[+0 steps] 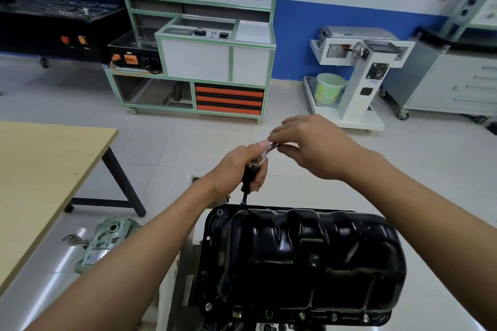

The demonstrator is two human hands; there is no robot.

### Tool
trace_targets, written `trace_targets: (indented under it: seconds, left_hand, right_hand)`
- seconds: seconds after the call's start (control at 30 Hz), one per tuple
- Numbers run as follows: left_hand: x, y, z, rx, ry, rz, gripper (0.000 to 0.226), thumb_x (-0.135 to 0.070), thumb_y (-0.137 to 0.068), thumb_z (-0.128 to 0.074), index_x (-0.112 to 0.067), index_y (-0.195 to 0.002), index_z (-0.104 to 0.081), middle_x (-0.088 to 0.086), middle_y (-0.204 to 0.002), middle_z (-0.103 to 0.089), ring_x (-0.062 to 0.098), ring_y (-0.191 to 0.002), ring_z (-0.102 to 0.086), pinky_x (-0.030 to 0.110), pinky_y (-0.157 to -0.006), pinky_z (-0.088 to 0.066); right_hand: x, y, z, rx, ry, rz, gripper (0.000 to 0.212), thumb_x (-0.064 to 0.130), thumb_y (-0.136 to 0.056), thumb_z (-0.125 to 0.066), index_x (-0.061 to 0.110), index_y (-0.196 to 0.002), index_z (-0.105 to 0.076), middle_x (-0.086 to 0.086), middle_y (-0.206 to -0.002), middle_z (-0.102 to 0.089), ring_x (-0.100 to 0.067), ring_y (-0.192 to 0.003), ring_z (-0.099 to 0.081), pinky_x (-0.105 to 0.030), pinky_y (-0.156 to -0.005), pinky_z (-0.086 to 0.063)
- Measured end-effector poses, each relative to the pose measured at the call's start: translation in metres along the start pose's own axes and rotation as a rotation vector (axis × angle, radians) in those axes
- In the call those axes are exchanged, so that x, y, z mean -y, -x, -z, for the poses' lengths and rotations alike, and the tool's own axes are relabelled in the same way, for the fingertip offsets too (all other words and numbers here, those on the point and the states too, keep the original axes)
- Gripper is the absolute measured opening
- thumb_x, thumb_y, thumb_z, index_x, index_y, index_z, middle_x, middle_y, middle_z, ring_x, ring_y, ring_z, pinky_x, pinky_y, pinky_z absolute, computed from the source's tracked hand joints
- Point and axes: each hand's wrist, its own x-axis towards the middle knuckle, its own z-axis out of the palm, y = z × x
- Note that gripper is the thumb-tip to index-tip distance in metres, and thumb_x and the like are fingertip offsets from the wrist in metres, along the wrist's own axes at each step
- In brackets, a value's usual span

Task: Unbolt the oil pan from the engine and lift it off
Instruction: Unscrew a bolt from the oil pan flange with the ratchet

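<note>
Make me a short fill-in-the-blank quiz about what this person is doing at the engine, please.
1. The left hand grips a tool that stands on the far-left corner of the ____ oil pan.
2. The right hand pinches the tool's ____ end.
3. The wooden table stands on the person's ____ side.
4. The yellow-green bucket sits on the base of a ____ stand.

Missing words: black; top; left; white.
</note>
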Motion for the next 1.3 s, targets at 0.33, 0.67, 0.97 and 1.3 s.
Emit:
trace_targets:
  seconds: [0.33,0.67,0.97,1.3]
  left_hand:
    - [-0.001,-0.009,-0.012,-0.274,0.004,-0.046,0.073,-0.043,-0.108,-0.032,-0.013,-0.046,-0.057,0.008,-0.046,-0.053,0.016,-0.043,-0.046,0.021,-0.045,-0.038]
    - [0.002,-0.011,-0.012,-0.452,-0.022,-0.116,0.072,-0.047,-0.104,-0.035,-0.009,-0.048,-0.059,0.009,-0.046,-0.055,0.017,-0.044,-0.046,0.026,-0.047,-0.036]
    - [-0.012,-0.002,-0.016,0.170,-0.182,-0.050,0.059,-0.045,-0.096,-0.048,0.001,-0.059,-0.051,0.017,-0.052,-0.047,0.021,-0.049,-0.040,0.019,-0.053,-0.037]
    - [-0.005,-0.013,-0.015,-0.336,-0.012,-0.022,0.063,-0.061,-0.099,-0.036,-0.023,-0.052,-0.054,0.005,-0.048,-0.051,0.020,-0.049,-0.046,0.027,-0.047,-0.037]
  right_hand:
    - [0.021,0.018,0.011,0.202,-0.260,-0.115,0.043,0.044,-0.087,-0.067,0.013,-0.057,-0.066,-0.001,-0.049,-0.056,-0.015,-0.051,-0.048,-0.032,-0.054,-0.045]
    - [0.027,0.023,0.016,0.363,-0.462,-0.108,0.042,0.042,-0.088,-0.071,0.013,-0.058,-0.061,0.001,-0.047,-0.056,-0.011,-0.046,-0.038,-0.024,-0.050,-0.036]
    - [0.005,0.000,0.012,0.208,0.012,-0.117,0.029,0.023,-0.099,-0.053,0.030,-0.124,-0.067,0.000,-0.123,-0.067,-0.023,-0.114,-0.059,-0.040,-0.093,-0.049]
    - [0.028,0.025,0.019,0.278,-0.163,-0.138,0.043,0.045,-0.092,-0.063,0.020,-0.059,-0.054,0.001,-0.054,-0.057,-0.016,-0.058,-0.051,-0.032,-0.058,-0.041]
